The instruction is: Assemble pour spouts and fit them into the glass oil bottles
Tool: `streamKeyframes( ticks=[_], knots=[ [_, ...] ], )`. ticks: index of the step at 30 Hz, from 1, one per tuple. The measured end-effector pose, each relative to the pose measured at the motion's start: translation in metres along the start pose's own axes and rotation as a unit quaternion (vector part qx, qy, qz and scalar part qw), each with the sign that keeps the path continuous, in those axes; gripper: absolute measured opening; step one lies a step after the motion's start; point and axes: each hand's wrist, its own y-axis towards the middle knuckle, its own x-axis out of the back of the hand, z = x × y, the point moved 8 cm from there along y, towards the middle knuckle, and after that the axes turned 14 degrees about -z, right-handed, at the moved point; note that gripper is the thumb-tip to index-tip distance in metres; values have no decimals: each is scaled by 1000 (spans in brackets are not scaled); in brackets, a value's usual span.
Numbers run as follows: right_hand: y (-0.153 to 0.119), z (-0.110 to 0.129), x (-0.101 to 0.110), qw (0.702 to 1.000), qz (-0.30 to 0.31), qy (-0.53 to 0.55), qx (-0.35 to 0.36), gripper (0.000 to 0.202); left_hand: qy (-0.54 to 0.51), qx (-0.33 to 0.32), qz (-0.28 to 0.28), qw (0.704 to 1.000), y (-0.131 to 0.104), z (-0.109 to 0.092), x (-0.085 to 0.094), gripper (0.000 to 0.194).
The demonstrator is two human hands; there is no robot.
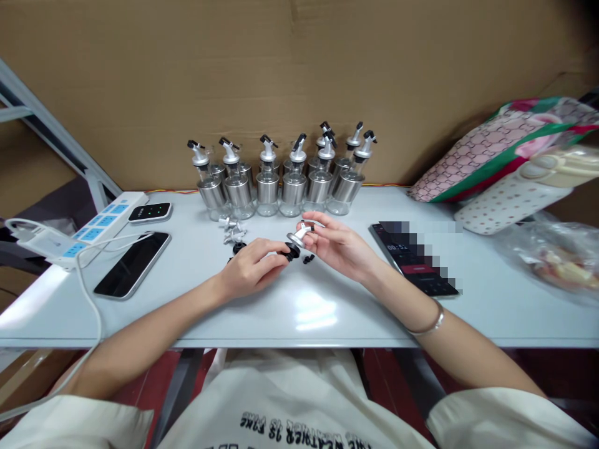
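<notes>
My right hand [337, 244] pinches a silver pourer spout [299, 236] with a small black tip. Just left of it, my left hand [255, 267] grips a round black stopper [292, 251] between thumb and fingers. The two parts are close together, and I cannot tell whether they touch. Small black pieces [308, 259] lie on the table between my hands. Loose silver spouts [233, 231] sit beyond my left hand, beside more black stoppers [239, 247] partly hidden by it.
Several glass and steel oil bottles [267, 187] stand in rows at the back. A power strip [100, 227], a white device [150, 212] and a phone [133, 265] lie left. At right are another phone [407, 255], a dotted bottle [515, 196], a patterned bag [477, 153] and a plastic bag [556, 255].
</notes>
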Motion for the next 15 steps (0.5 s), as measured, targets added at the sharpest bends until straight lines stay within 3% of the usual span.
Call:
streamKeyframes(
  ticks=[9,15],
  knots=[
    [-3,1,-5,1000,25,-4,-10,23,-1,-50,-26,998,3,-6,5,17],
    [-3,1,-6,1000,25,-18,-7,20,4,-68,-12,998,2,-8,3,20]
  ],
)
